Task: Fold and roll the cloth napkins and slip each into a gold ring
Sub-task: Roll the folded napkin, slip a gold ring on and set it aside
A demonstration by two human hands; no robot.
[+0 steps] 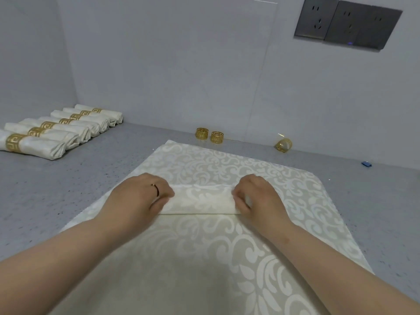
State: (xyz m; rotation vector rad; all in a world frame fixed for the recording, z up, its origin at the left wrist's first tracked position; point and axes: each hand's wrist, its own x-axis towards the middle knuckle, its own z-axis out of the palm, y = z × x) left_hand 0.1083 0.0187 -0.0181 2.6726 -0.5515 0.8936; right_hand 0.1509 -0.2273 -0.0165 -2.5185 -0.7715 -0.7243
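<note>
Hands meet at the centre of the frame on a cream damask napkin (204, 246) spread over a grey speckled counter (45, 189). The left hand (138, 196), with a thin ring on one finger, curls its fingers round the left end of the napkin's rolled part (201, 200); the right hand (256, 196) grips the right end the same way. The roll lies across the cloth, level with the frame's width, with flat patterned fabric both above and below it.

Above the napkin, near the wall, two gold rings (209, 134) stand upright side by side, and a third gold ring (283, 145) lies tilted further right. At the left edge of the frame a row of finished rolled napkins (59, 130), each banded in gold, runs back toward the corner. A small blue object (366, 164) sits at the right. Dark wall sockets (347, 22) occupy the upper right.
</note>
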